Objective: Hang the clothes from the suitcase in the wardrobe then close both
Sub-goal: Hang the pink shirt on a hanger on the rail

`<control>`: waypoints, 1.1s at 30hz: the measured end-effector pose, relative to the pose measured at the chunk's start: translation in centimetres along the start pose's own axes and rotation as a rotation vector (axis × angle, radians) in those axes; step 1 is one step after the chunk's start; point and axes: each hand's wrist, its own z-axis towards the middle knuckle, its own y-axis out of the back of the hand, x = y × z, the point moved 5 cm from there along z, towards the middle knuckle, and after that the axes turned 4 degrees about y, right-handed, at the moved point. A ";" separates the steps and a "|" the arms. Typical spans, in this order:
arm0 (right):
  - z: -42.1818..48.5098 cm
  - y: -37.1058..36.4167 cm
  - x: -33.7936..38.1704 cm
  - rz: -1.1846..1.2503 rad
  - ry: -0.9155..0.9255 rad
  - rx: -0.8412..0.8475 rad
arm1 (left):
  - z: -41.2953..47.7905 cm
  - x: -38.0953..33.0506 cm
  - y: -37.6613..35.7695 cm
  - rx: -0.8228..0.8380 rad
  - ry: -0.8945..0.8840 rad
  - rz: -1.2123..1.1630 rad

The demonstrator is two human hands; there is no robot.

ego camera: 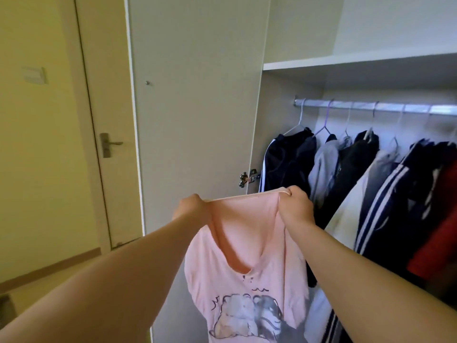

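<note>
Wardrobe (346, 61): left hand (191, 207), right hand (295, 206) hold one shirt (249, 248).

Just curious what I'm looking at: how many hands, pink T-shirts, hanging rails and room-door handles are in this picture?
Hands: 2, the left hand and the right hand, each gripping the shirt's top edge
Pink T-shirt: 1
Hanging rail: 1
Door handle: 1
Total: 5

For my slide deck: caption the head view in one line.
The left hand and right hand hold a pink T-shirt up before the open wardrobe, its rail hung with clothes.
</note>
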 end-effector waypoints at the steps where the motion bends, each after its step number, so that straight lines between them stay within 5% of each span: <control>1: 0.1 0.3 -0.2 0.005 -0.006 -0.004 | -0.1 -0.3 -0.5 0.060 0.065 -0.107; 4: 0.5 1.3 -0.6 0.002 -0.024 -0.015 | -0.8 -1.8 -1.7 0.207 0.241 -0.470; 9: 1.6 4.0 -2.6 -0.053 -0.055 -0.039 | -1.3 -5.9 -3.2 0.212 0.166 -0.838; 20: 1.8 10.4 -7.8 0.010 -0.192 -0.035 | -3.6 -15.3 -6.8 0.187 -0.169 -0.792; 33: 3.4 24.4 -12.9 -0.060 -0.198 -0.374 | -10.2 -32.2 -13.4 0.555 -0.494 -0.822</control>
